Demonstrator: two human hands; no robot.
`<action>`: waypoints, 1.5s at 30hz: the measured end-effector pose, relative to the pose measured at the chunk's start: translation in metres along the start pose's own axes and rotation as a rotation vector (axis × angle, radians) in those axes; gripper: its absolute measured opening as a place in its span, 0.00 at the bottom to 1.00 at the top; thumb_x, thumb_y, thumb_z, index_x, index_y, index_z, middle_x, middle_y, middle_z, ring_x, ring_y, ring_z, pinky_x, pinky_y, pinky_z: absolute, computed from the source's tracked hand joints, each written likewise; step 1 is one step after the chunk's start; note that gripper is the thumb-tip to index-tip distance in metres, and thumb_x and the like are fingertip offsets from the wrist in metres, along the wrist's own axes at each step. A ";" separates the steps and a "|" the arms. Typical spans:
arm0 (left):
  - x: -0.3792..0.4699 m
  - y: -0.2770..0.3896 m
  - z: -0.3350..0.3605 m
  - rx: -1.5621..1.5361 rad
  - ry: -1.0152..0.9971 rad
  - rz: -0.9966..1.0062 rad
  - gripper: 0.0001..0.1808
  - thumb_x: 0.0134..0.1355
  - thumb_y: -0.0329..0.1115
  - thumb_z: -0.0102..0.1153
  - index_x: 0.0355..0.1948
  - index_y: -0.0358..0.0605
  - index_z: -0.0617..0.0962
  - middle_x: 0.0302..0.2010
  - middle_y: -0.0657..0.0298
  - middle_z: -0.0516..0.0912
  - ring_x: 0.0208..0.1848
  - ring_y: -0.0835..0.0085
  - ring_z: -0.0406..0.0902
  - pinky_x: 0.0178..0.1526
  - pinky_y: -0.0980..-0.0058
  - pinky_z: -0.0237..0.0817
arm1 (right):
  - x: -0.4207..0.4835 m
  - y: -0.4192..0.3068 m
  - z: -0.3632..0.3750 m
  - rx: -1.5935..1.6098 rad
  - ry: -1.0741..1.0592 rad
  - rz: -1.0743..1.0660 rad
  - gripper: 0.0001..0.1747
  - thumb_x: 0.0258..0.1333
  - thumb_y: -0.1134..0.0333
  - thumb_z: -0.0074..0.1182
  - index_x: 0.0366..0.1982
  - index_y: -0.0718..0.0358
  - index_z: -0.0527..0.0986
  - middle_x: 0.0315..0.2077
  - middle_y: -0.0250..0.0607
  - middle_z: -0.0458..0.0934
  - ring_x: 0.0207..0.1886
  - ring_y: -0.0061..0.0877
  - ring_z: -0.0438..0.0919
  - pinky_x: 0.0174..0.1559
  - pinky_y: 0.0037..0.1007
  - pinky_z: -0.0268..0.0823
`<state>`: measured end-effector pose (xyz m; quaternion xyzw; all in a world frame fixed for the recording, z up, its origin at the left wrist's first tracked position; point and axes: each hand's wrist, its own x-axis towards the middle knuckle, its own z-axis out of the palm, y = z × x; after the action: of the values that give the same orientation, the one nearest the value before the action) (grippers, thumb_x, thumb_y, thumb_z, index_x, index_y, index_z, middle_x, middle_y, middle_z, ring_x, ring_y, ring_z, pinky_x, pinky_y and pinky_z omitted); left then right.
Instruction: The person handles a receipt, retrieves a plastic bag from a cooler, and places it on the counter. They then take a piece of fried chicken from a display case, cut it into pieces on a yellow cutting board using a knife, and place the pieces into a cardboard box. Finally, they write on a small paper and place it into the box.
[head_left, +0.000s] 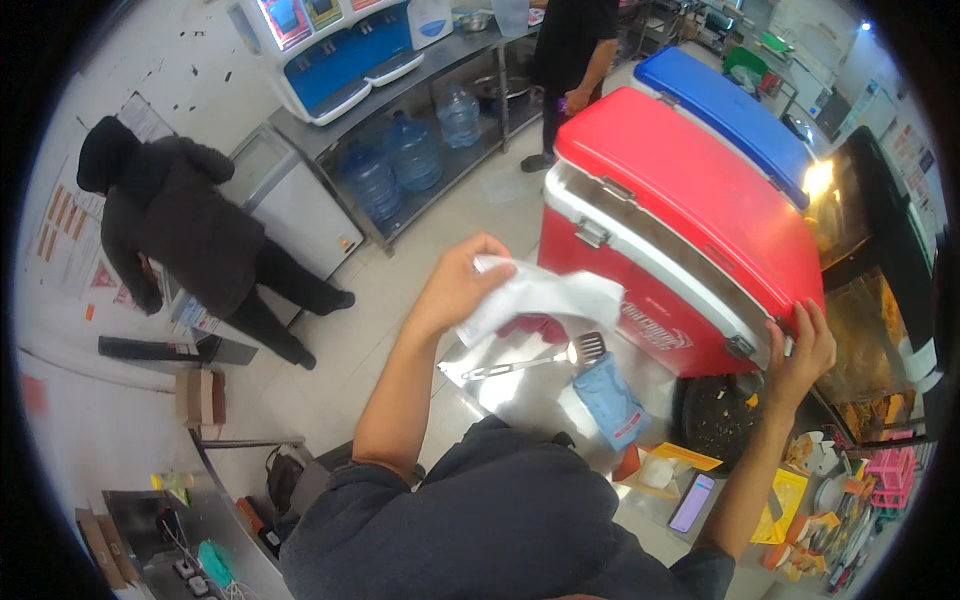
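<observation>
My left hand (466, 289) pinches a crumpled white sheet or bag (555, 296), blurred, which hangs in front of the red cooler box (600, 259). My right hand (801, 349) grips the near right corner of the cooler's red lid (697, 172), fingers on top and thumb at the edge. That lid stands slightly raised, showing a dark gap above the white rim; the inside is hidden. Below the white sheet, a slotted turner (589, 350) and a blue packet (611, 401) lie on a shiny steel table (525, 390). A dark red item (536, 328) is partly covered there.
A blue-lidded cooler (727, 112) stands behind the red one. At right are a lit glass cabinet (862, 330), a round black pan (720, 420) and a phone (691, 502). One person (180, 217) is by a chest freezer (307, 214); another (574, 60) stands beyond the cooler.
</observation>
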<state>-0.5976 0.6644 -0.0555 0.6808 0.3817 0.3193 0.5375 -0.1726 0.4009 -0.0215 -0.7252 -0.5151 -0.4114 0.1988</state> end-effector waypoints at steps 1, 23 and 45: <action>-0.010 -0.001 0.000 -0.054 -0.073 -0.019 0.07 0.68 0.32 0.69 0.42 0.43 0.82 0.37 0.70 0.83 0.40 0.83 0.77 0.44 0.78 0.70 | -0.001 -0.005 0.000 0.033 -0.012 0.022 0.36 0.47 0.52 0.77 0.59 0.54 0.80 0.62 0.38 0.80 0.65 0.39 0.74 0.68 0.46 0.57; -0.114 -0.196 0.352 0.616 -1.422 -0.245 0.37 0.72 0.61 0.54 0.62 0.35 0.82 0.62 0.47 0.85 0.63 0.57 0.82 0.64 0.61 0.70 | -0.393 -0.068 -0.045 0.178 -0.572 1.514 0.23 0.57 0.63 0.57 0.50 0.71 0.81 0.46 0.69 0.83 0.51 0.58 0.83 0.58 0.51 0.75; -0.329 -0.061 0.543 0.113 -1.228 -0.418 0.30 0.64 0.30 0.57 0.67 0.37 0.72 0.60 0.53 0.79 0.60 0.66 0.78 0.63 0.69 0.69 | -0.428 0.071 -0.367 0.330 0.044 1.192 0.13 0.55 0.69 0.60 0.41 0.63 0.71 0.38 0.50 0.80 0.45 0.50 0.80 0.47 0.51 0.74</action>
<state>-0.3160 0.1236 -0.2415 0.6781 0.1458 -0.2597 0.6719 -0.3074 -0.1378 -0.1413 -0.8394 -0.0739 -0.1593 0.5143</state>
